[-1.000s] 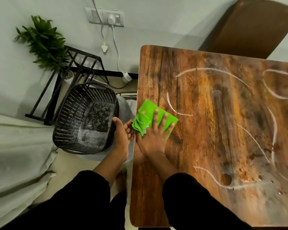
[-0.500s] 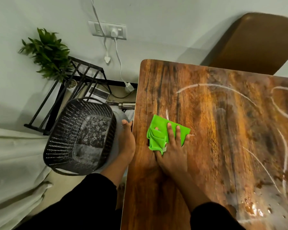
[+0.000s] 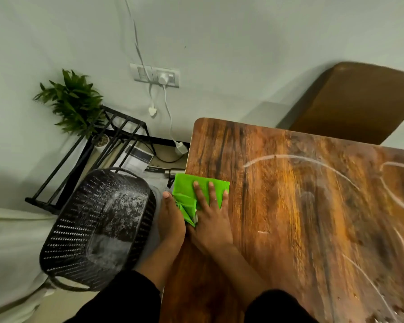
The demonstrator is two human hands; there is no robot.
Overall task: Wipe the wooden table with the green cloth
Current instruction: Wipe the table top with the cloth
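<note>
Green cloth point(image 3: 191, 194) lies at the left edge of the wooden tabletop point(image 3: 289, 206), partly overhanging that edge, bunched into folds on its near-left side and flat on its far side. My right hand point(image 3: 211, 220) is pressed flat on it, fingers spread and pointing away from me, palm down; the grip is released, nothing clenched, just pressure on the fabric. Fingertips sit on the flat far part of the cloth, heel of the hand on bare wood.

My left hand point(image 3: 172, 220) is just off the tabletop's left edge, beside the cloth and touching my right hand's side. It seems cupped below the edge, but whether it is holding anything I cannot tell, since only the back of it shows. Both sleeves are black.

Pale curved streaks point(image 3: 301, 159) run across the tabletop to the right, and small specks and crumbs lie at the near right corner. That side of the view is blurred.

Left of the tabletop, on the floor, a dark perforated basket point(image 3: 96, 227) stands tilted toward me, its inside dusted with grey-white residue. Farther left, a black metal rack point(image 3: 98, 145) leans by the wall with a small potted plant point(image 3: 72, 101). A wall socket point(image 3: 155, 75) carries a white plug and cable. A brown chair back point(image 3: 359, 101) stands beyond the tabletop's far edge.
</note>
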